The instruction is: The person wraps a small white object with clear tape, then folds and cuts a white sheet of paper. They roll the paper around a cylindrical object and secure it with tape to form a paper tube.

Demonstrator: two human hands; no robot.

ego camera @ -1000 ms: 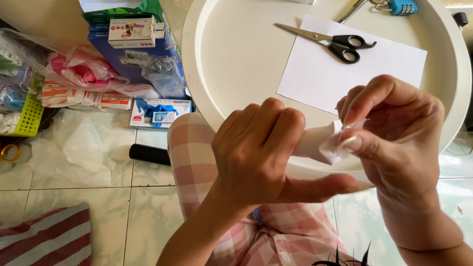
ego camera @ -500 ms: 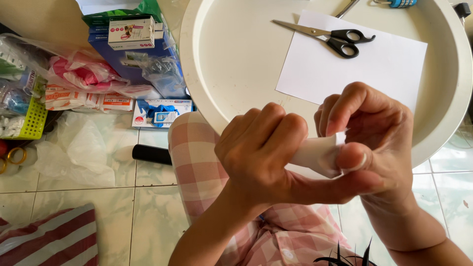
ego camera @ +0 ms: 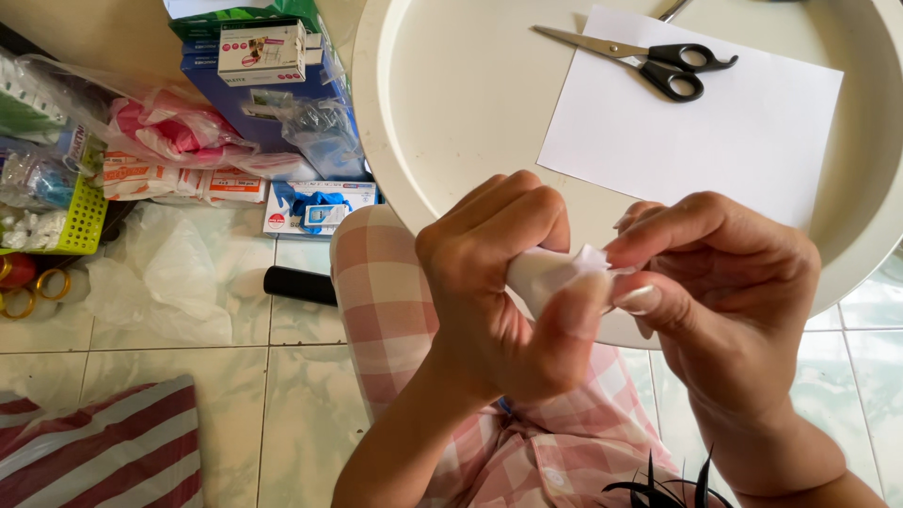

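Note:
My left hand (ego camera: 503, 282) is closed around a small white rolled piece of paper or plastic (ego camera: 550, 271), of which only the tip shows between the fingers. My right hand (ego camera: 724, 301) meets it from the right, thumb and fingers pinching the crumpled white tip. Both hands hover over the near rim of a round white tray table (ego camera: 451, 113). On that table lie a white sheet of paper (ego camera: 696, 141) and black-handled scissors (ego camera: 649, 58) resting across the sheet's top edge. My pink checked trouser leg (ego camera: 381, 301) is below the hands.
On the tiled floor at left are stacked cardboard boxes (ego camera: 259, 52), plastic bags with pink contents (ego camera: 169, 127), a yellow-green basket (ego camera: 80, 221), a crumpled clear bag (ego camera: 160, 273), a black cylinder (ego camera: 299, 284) and a red-and-white striped cloth (ego camera: 94, 452).
My hands have closed together on the white roll; the left hand now covers most of it, and the right fingers moved from its loose end onto the tip.

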